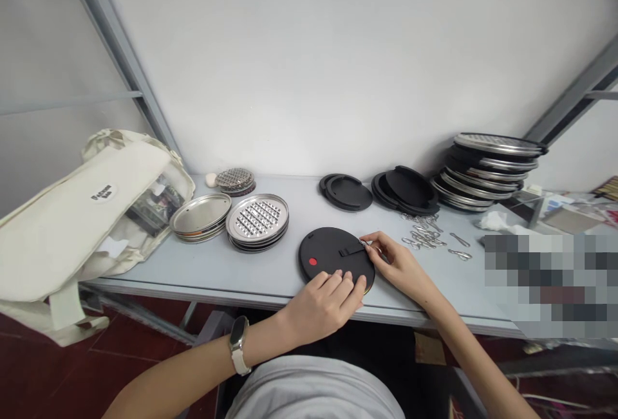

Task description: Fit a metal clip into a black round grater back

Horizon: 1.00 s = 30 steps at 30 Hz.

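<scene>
A round black disc [333,245], with a red dot and a small slot with a strip, lies near the table's front edge. My left hand [326,300] grips its near edge, fingers curled over the top and the thumb hidden. At the disc's right rim, my right hand [389,261] pinches a small metal clip [363,242], mostly covered by the fingertips. Similar loose metal clips [425,232] are scattered behind and to the right of that hand.
Left of the disc stand stacks of metal grater discs [257,218] and plain metal discs [200,214]. Black round lids [346,192] and black holders [410,188] sit at the back. A tall stack [485,171] rises at right. A cream bag [96,206] leans at left.
</scene>
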Each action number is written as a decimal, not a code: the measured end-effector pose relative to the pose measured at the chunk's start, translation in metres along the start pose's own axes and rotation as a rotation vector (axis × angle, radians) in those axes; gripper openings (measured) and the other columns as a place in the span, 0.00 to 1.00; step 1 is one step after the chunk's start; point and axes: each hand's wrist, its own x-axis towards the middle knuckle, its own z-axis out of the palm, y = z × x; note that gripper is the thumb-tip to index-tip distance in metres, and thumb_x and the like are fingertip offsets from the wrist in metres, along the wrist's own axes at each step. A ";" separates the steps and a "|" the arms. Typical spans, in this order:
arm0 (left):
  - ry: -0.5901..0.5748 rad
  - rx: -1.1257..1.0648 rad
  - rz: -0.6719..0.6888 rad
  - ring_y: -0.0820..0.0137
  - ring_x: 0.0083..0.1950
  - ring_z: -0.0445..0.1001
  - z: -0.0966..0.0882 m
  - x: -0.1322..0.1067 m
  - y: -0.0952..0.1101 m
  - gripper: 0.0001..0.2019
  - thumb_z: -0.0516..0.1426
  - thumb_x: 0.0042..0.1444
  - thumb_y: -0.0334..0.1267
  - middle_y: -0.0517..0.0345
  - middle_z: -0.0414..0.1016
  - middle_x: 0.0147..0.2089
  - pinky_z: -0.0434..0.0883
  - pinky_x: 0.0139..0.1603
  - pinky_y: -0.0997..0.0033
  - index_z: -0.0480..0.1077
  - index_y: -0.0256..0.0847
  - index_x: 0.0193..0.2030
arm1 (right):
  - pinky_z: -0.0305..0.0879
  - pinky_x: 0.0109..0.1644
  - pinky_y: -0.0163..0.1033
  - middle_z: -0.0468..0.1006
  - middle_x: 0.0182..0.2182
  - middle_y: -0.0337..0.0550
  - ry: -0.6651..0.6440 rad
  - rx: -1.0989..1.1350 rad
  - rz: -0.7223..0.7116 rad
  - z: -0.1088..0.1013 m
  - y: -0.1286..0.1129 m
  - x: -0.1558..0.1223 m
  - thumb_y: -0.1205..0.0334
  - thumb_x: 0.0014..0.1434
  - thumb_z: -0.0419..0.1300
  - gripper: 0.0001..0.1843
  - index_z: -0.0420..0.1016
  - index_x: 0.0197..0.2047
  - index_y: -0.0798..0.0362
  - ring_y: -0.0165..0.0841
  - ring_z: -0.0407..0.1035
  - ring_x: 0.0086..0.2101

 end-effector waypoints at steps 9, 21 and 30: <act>0.005 0.004 0.007 0.65 0.49 0.74 -0.001 0.001 -0.001 0.17 0.53 0.68 0.40 0.47 0.75 0.51 0.66 0.46 0.66 0.68 0.33 0.59 | 0.60 0.30 0.37 0.64 0.24 0.34 -0.003 -0.028 -0.002 0.001 0.001 0.000 0.53 0.65 0.50 0.13 0.68 0.47 0.51 0.32 0.62 0.25; 0.009 -0.003 0.001 0.65 0.49 0.74 0.000 0.001 0.000 0.16 0.54 0.68 0.39 0.46 0.75 0.51 0.66 0.47 0.67 0.68 0.33 0.59 | 0.60 0.30 0.36 0.62 0.22 0.32 0.016 -0.038 -0.011 0.003 0.001 0.001 0.56 0.63 0.51 0.09 0.66 0.43 0.50 0.31 0.60 0.24; -0.012 0.008 0.024 0.65 0.50 0.74 -0.001 0.000 -0.001 0.17 0.54 0.68 0.38 0.46 0.75 0.51 0.67 0.46 0.67 0.67 0.32 0.60 | 0.59 0.29 0.36 0.59 0.21 0.31 0.026 -0.059 0.002 0.003 -0.002 0.000 0.56 0.62 0.51 0.08 0.65 0.41 0.49 0.31 0.58 0.23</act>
